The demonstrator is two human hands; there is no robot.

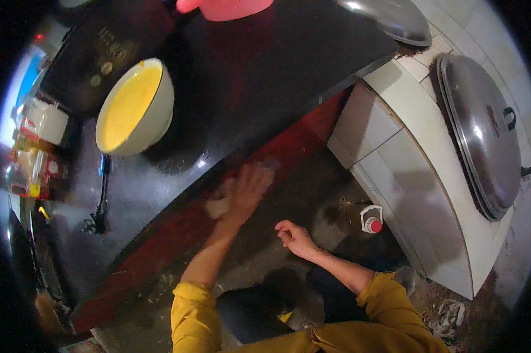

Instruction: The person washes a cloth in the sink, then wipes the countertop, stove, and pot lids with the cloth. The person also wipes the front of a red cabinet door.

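Note:
My left hand, blurred, reaches to the red front panel below the dark countertop, fingers spread. A pale cloth shows beside and under it, pressed against the panel; its full outline is blurred. Lower and to the right, my right hand hangs over the floor, loosely curled with fingers slightly apart. Nothing shows in it. Above the left hand, a white bowl of yellow liquid stands on the dark countertop.
A large metal lid covers the tiled stove at right. A bottle with a red cap stands on the floor beside it. A pink plastic container, a black plug and jars are on the countertop.

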